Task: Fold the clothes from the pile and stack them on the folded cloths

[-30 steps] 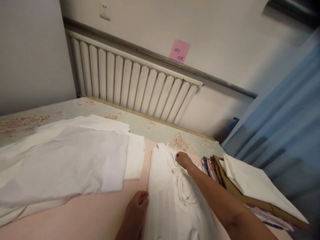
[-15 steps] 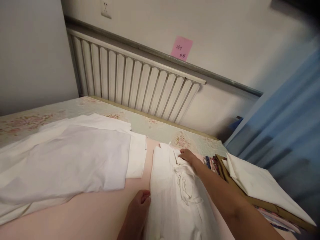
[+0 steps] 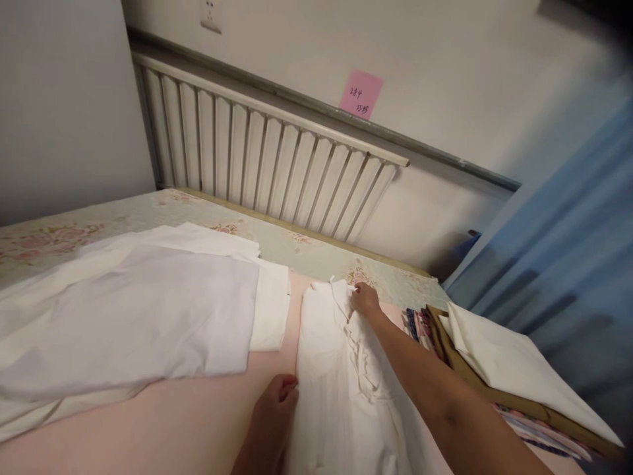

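A white garment with a ruffled, gathered strip along its right part lies lengthwise in front of me. My right hand is closed on its far edge near the right corner, and the cloth is drawn up a little there. At the garment's left edge my left hand is curled, thumb and forefinger pinched against the cloth. Under the garment is a pink cloth. A pale lavender-white cloth lies on other white cloths to the left.
Folded fabrics, with a white cloth over a brown one, are stacked at the right. A flowered cover reaches back to a radiator. Blue curtains hang at the right, and a pink note is on the wall.
My right hand has moved slightly away from me, pulling the garment's far right corner with it. The ruffled strip has straightened and shifted. My left hand stays in place.
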A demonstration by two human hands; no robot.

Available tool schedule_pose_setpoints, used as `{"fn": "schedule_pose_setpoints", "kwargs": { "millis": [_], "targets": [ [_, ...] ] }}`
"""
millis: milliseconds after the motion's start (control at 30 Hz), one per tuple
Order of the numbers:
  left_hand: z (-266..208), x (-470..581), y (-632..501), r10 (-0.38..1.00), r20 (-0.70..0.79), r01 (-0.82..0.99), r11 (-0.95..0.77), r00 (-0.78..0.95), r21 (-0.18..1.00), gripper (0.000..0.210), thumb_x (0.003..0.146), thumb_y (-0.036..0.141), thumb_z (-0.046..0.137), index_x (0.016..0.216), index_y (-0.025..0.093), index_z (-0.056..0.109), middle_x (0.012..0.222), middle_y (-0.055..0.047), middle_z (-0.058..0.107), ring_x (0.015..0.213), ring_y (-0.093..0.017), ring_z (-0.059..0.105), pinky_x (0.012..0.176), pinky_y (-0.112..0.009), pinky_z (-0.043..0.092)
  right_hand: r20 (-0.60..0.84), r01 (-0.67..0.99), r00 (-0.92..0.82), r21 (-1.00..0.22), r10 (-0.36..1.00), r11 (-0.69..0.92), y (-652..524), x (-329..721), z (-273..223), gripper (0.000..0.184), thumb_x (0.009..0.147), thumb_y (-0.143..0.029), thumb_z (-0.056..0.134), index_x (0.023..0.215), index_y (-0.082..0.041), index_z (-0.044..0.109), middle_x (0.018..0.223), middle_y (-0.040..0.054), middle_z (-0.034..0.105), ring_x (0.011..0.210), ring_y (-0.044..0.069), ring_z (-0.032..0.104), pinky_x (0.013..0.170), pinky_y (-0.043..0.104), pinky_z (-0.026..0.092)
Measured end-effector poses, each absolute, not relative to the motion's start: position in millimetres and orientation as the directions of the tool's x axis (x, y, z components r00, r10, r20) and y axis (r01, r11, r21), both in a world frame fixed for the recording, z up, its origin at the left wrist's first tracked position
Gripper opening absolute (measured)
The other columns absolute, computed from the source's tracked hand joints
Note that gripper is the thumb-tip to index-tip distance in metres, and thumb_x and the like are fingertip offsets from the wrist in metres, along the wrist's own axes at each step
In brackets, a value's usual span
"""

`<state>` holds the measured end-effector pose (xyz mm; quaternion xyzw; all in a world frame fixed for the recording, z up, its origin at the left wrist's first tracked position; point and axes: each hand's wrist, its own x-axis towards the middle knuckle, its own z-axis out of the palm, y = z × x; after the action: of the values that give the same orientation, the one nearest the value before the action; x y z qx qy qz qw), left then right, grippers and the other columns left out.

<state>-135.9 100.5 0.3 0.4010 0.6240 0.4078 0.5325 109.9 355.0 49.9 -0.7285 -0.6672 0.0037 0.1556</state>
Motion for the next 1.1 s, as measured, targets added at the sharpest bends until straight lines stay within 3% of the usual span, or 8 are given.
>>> {"fn": "schedule_pose_setpoints", "kwargs": {
  "millis": [200, 333, 433, 533, 700, 933, 1100],
  "targets": [
    [7, -135, 100, 0.931, -0.342, 0.040, 0.350, -0.127, 0.936, 0.018, 0.077, 0.019, 0.051, 0.089, 0.017, 0.064, 0.087, -0.005, 0.074, 0.085, -0.019, 0.069, 0.076, -0.028, 0.050, 0.155, 0.968, 0.028, -0.251, 0.988, 0.012, 348, 79, 45, 0.016, 0.088, -0.032, 0.059, 0.093, -0.021, 0.069, 0.091, 0.0015, 0.071, 0.086, 0.016, 0.064, 0.074, 0.023, 0.044],
    [11, -136, 98, 0.935, -0.333, 0.050, 0.341, -0.122, 0.939, 0.018, 0.077, 0.020, 0.051, 0.089, 0.017, 0.064, 0.087, -0.005, 0.074, 0.085, -0.019, 0.069, 0.076, -0.027, 0.049, 0.079, 0.970, -0.005, -0.241, 0.997, 0.024, 349, 67, 35, 0.016, 0.079, -0.025, 0.067, 0.094, -0.022, 0.070, 0.095, 0.0038, 0.072, 0.088, 0.018, 0.065, 0.071, 0.024, 0.043],
    [18, -137, 97, 0.936, -0.331, 0.066, 0.340, -0.117, 0.938, 0.019, 0.078, 0.020, 0.051, 0.091, 0.017, 0.065, 0.088, -0.005, 0.074, 0.086, -0.019, 0.069, 0.076, -0.027, 0.049, 0.016, 0.973, -0.005, -0.232, 1.000, 0.008, 351, 71, 35, 0.014, 0.087, -0.029, 0.063, 0.097, -0.019, 0.068, 0.098, 0.0049, 0.069, 0.089, 0.018, 0.065, 0.076, 0.029, 0.048],
    [22, -138, 96, 0.932, -0.340, 0.104, 0.353, -0.124, 0.930, 0.020, 0.078, 0.019, 0.051, 0.092, 0.016, 0.065, 0.086, -0.005, 0.074, 0.086, -0.019, 0.069, 0.076, -0.027, 0.048, -0.022, 0.974, -0.021, -0.226, 1.000, 0.015, 351, 76, 42, 0.025, 0.092, -0.039, 0.060, 0.100, -0.017, 0.065, 0.101, 0.0043, 0.067, 0.089, 0.017, 0.063, 0.081, 0.034, 0.051],
    [17, -137, 98, 0.941, -0.312, 0.130, 0.328, -0.128, 0.936, 0.019, 0.078, 0.018, 0.051, 0.091, 0.017, 0.065, 0.087, -0.005, 0.074, 0.087, -0.020, 0.069, 0.076, -0.028, 0.048, 0.000, 0.978, -0.026, -0.208, 1.000, 0.025, 339, 77, 48, 0.016, 0.082, -0.032, 0.064, 0.092, -0.023, 0.071, 0.094, 0.0017, 0.071, 0.088, 0.016, 0.064, 0.071, 0.021, 0.043],
    [4, -134, 101, 0.941, -0.306, 0.140, 0.326, -0.145, 0.935, 0.019, 0.080, 0.018, 0.050, 0.092, 0.016, 0.065, 0.084, -0.004, 0.074, 0.083, -0.019, 0.068, 0.073, -0.027, 0.047, 0.048, 0.980, 0.012, -0.200, 0.999, -0.002, 334, 68, 39, 0.015, 0.073, -0.018, 0.059, 0.084, -0.019, 0.070, 0.088, 0.0065, 0.070, 0.080, 0.018, 0.064, 0.061, 0.022, 0.036],
    [-4, -134, 102, 0.947, -0.289, 0.128, 0.307, -0.141, 0.943, 0.017, 0.081, 0.019, 0.052, 0.091, 0.016, 0.065, 0.086, -0.004, 0.074, 0.084, -0.018, 0.068, 0.073, -0.026, 0.047, 0.119, 0.958, 0.031, -0.285, 0.992, 0.004, 335, 73, 48, 0.015, 0.072, -0.015, 0.052, 0.076, -0.018, 0.065, 0.071, 0.0026, 0.065, 0.065, 0.014, 0.056, 0.055, 0.022, 0.031]
  ]
}}
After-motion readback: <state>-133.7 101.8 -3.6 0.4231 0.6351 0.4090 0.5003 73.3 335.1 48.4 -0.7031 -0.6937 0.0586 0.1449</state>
